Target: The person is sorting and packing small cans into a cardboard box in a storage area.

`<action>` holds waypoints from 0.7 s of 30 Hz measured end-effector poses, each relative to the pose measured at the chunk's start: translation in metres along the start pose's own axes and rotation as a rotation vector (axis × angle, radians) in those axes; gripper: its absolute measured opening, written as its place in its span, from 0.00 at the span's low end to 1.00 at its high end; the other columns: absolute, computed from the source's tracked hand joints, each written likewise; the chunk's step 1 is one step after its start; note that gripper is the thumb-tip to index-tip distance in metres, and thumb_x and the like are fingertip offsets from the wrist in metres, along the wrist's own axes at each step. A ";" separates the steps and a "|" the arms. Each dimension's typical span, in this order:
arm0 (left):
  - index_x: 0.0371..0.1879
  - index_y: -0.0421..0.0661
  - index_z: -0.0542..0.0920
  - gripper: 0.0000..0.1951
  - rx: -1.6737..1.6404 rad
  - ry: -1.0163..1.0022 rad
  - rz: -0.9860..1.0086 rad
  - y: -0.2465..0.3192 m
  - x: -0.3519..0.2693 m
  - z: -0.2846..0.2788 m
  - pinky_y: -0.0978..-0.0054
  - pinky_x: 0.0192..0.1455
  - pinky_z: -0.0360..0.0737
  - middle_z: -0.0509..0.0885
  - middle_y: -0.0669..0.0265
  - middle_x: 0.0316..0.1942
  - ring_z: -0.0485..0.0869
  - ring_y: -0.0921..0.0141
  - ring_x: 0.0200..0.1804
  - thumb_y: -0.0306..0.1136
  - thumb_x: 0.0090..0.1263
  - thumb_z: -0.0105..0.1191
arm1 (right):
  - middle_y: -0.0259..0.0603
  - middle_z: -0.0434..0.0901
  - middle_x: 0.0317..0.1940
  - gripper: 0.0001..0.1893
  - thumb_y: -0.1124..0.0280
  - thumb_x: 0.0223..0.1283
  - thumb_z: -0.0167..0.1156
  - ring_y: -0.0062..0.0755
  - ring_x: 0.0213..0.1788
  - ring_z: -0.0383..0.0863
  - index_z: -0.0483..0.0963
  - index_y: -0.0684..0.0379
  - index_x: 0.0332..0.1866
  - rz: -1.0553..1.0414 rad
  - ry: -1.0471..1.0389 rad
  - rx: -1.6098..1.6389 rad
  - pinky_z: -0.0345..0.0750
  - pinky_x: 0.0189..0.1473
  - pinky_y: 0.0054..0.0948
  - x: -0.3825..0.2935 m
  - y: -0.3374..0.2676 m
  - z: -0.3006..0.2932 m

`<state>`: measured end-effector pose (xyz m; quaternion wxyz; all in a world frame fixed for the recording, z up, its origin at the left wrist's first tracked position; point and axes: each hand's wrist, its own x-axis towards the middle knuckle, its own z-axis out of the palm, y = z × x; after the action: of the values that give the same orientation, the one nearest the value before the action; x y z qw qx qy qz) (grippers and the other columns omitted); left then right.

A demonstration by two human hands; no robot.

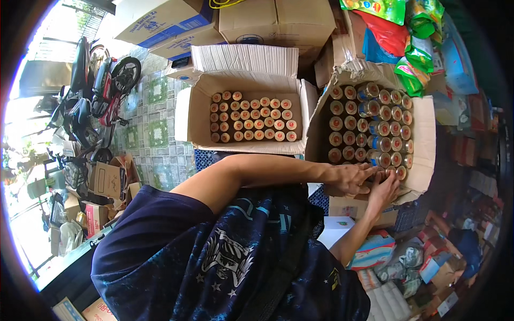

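Before me stand two open cardboard cartons. The right carton [423,136] holds rows of small cans [384,129] with gold-coloured lids, each marked by a red dot. Some show blue on their sides and sit higher than those at the left. At its near wall, my left hand [349,179] reaches over with fingertips touching cans at the near end. Close beside it, my right hand [384,187] has its fingers on the nearest cans. Whether either grips one is hidden by the fingers. The left carton [245,83] contains similar cans, with gaps in its far rows.
Large closed cartons [277,20] rise behind. Green snack pouches [419,52] hang over the right carton's far corner. Motorbikes [108,92] stand on the tiled floor [158,116] at left. Wrapped goods [373,248] lie at lower right, where another person [466,248] bends among boxes.
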<state>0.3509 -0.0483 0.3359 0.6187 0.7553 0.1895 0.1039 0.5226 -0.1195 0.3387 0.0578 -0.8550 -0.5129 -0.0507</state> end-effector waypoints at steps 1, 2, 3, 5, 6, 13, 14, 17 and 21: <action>0.74 0.34 0.50 0.41 -0.003 -0.012 0.003 -0.008 0.006 0.010 0.57 0.70 0.66 0.62 0.39 0.69 0.66 0.46 0.68 0.46 0.69 0.50 | 0.51 0.73 0.57 0.25 0.57 0.63 0.61 0.54 0.61 0.72 0.69 0.53 0.64 0.024 -0.076 -0.017 0.66 0.63 0.48 -0.002 0.001 -0.002; 0.74 0.34 0.50 0.42 -0.012 0.060 0.053 -0.015 0.012 0.020 0.57 0.70 0.66 0.62 0.38 0.68 0.66 0.45 0.68 0.47 0.69 0.51 | 0.51 0.74 0.54 0.23 0.58 0.63 0.61 0.53 0.59 0.73 0.72 0.52 0.61 0.018 -0.026 -0.010 0.68 0.60 0.47 -0.002 0.003 0.000; 0.74 0.34 0.49 0.42 -0.024 0.124 0.105 -0.024 0.016 0.031 0.56 0.69 0.66 0.63 0.36 0.67 0.67 0.45 0.67 0.48 0.69 0.51 | 0.51 0.74 0.54 0.23 0.58 0.63 0.61 0.53 0.59 0.73 0.72 0.52 0.61 0.041 -0.027 -0.019 0.68 0.60 0.47 -0.003 0.003 0.000; 0.73 0.33 0.51 0.41 -0.028 0.122 0.087 -0.042 0.029 0.032 0.57 0.70 0.65 0.63 0.36 0.67 0.65 0.45 0.69 0.45 0.68 0.51 | 0.50 0.73 0.56 0.19 0.60 0.65 0.60 0.55 0.60 0.71 0.75 0.52 0.59 -0.031 0.033 0.044 0.69 0.58 0.49 -0.001 0.001 -0.004; 0.73 0.33 0.54 0.39 -0.027 0.142 0.064 -0.056 0.040 0.033 0.58 0.71 0.64 0.62 0.36 0.68 0.63 0.46 0.70 0.42 0.66 0.51 | 0.50 0.74 0.53 0.17 0.63 0.61 0.63 0.55 0.57 0.72 0.77 0.53 0.55 -0.047 0.081 0.119 0.69 0.57 0.48 0.001 -0.002 -0.005; 0.62 0.40 0.68 0.28 -0.235 0.184 -0.176 -0.030 0.039 0.012 0.59 0.57 0.76 0.81 0.41 0.50 0.80 0.49 0.55 0.36 0.62 0.50 | 0.47 0.79 0.40 0.12 0.63 0.60 0.64 0.51 0.49 0.78 0.74 0.57 0.44 0.084 -0.119 0.098 0.70 0.53 0.48 0.005 -0.017 -0.012; 0.61 0.40 0.71 0.26 -0.304 0.197 -0.186 -0.030 0.041 0.012 0.59 0.56 0.77 0.82 0.42 0.48 0.81 0.50 0.54 0.36 0.62 0.50 | 0.49 0.81 0.37 0.11 0.63 0.62 0.61 0.54 0.45 0.80 0.74 0.57 0.44 0.066 -0.093 0.064 0.71 0.51 0.51 0.005 -0.018 -0.014; 0.56 0.40 0.75 0.24 -0.369 0.224 -0.224 -0.021 0.044 0.014 0.60 0.54 0.77 0.84 0.45 0.45 0.82 0.52 0.53 0.40 0.63 0.52 | 0.54 0.82 0.33 0.11 0.64 0.64 0.58 0.59 0.41 0.81 0.73 0.59 0.44 0.059 -0.067 0.046 0.72 0.47 0.53 -0.001 -0.019 -0.011; 0.53 0.38 0.77 0.24 -0.513 0.275 -0.242 -0.056 0.053 0.024 0.63 0.50 0.78 0.85 0.48 0.43 0.83 0.58 0.49 0.39 0.60 0.53 | 0.59 0.82 0.30 0.11 0.64 0.64 0.57 0.63 0.37 0.81 0.72 0.61 0.43 0.078 -0.115 -0.035 0.73 0.41 0.55 0.005 -0.031 -0.012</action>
<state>0.3995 -0.0387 0.2718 0.7655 0.5255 0.3275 0.1749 0.4972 -0.1025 0.3524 0.0153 -0.8767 -0.4807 -0.0081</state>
